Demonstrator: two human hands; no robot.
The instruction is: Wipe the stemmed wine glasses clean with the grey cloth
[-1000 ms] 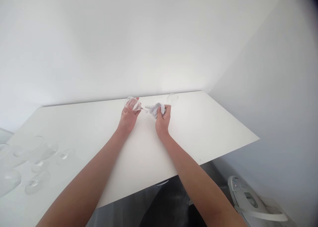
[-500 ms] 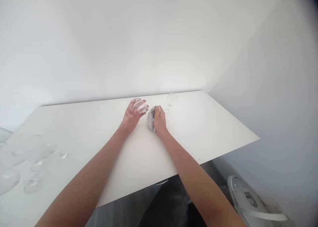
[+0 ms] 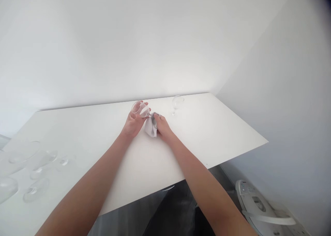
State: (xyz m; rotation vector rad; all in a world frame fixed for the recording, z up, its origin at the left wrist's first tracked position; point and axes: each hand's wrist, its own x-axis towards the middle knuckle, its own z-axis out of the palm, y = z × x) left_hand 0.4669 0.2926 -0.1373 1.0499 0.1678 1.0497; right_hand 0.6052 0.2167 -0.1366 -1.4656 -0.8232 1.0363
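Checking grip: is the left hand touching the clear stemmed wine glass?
Touching. Head view: left hand fingers wrap the clear stemmed wine glass bowl; right hand grips grey cloth.

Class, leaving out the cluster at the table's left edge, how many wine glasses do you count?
2. One wine glass tilts in the left hand; the other glass stands upright beyond the right hand and its cloth. None looks hidden.

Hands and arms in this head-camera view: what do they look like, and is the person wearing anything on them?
These are two bare human arms. The left forearm and right forearm show no sleeves anywhere in view, and no watch or bracelet. The left hand and right hand are ungloved. Whether any finger carries a ring is too small to tell.
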